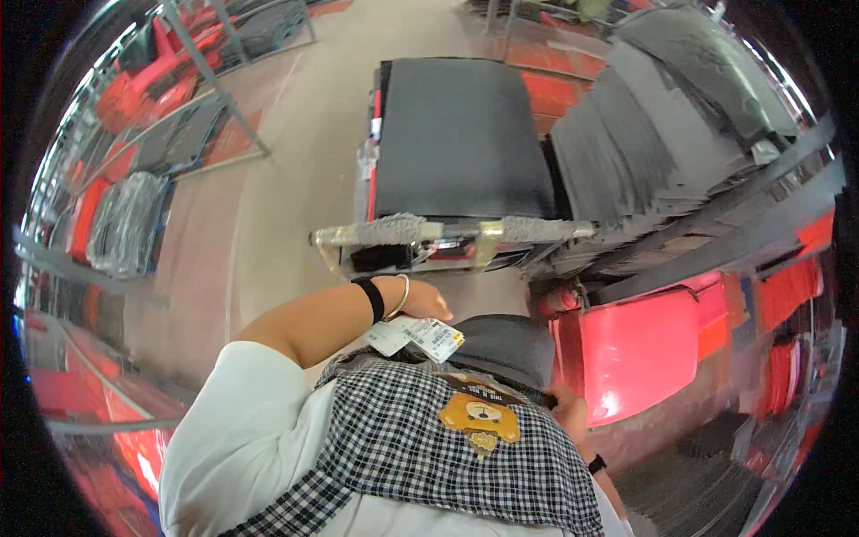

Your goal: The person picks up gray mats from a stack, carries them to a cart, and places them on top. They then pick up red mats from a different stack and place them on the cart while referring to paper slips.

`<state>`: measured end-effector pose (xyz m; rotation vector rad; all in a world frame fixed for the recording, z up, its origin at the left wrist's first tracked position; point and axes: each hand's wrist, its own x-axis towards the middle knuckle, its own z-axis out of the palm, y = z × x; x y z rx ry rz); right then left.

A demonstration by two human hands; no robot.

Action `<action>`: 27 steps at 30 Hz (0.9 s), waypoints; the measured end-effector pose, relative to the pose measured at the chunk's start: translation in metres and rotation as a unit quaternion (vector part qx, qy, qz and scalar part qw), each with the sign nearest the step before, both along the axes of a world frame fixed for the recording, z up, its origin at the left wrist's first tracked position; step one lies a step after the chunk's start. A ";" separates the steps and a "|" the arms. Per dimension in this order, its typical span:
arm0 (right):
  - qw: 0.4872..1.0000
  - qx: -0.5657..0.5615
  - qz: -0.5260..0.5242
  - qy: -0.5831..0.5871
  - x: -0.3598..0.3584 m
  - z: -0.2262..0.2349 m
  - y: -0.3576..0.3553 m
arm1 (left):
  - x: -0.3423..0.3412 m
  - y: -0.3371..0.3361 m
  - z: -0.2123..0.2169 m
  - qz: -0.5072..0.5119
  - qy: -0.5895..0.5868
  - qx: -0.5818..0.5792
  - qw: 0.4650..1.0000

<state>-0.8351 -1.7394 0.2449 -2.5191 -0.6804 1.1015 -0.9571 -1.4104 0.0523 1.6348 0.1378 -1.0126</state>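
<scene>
Clock directions are read in the head view, 12 o'clock at its top. A clear plastic-wrapped bundle [128,224] lies on a rack between 9 and 10 o'clock of the left hand [425,297]. The left hand is bent inward in front of the torso; its fingertips are hidden, so whether they pinch anything cannot be told.

Governing relation: the white, rectangular printed labels [436,340] lie at 6 o'clock of the left hand, just beside it. The right-hand label's long axis runs roughly from 10 to 4 o'clock. The left hand is nearer; the right hand is at 4 o'clock of the labels.

A grey-wrapped cart handle [400,228] is at 12 o'clock of the left hand; dark grey flat sheets [461,139] are stacked beyond it. The right hand [569,410] has its fingers curled at the edge of a black-and-white checked apron [385,421]; its grip cannot be told. A glossy pink panel [640,353] is at 2 o'clock of it.
</scene>
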 end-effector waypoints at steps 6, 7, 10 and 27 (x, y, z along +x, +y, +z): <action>0.998 0.018 0.026 -0.052 0.013 0.006 0.027 | -0.053 -0.016 -0.001 0.008 0.255 0.071 0.964; 0.996 0.037 0.039 -0.064 0.019 -0.001 0.029 | -0.063 -0.023 -0.011 0.004 0.258 0.069 0.964; 0.993 0.080 0.050 -0.073 0.033 -0.013 0.044 | -0.080 -0.037 -0.039 0.165 0.363 -0.079 0.913; 0.932 0.341 -0.126 0.000 0.188 -0.045 0.087 | -0.016 -0.070 -0.095 0.525 0.245 -0.333 0.743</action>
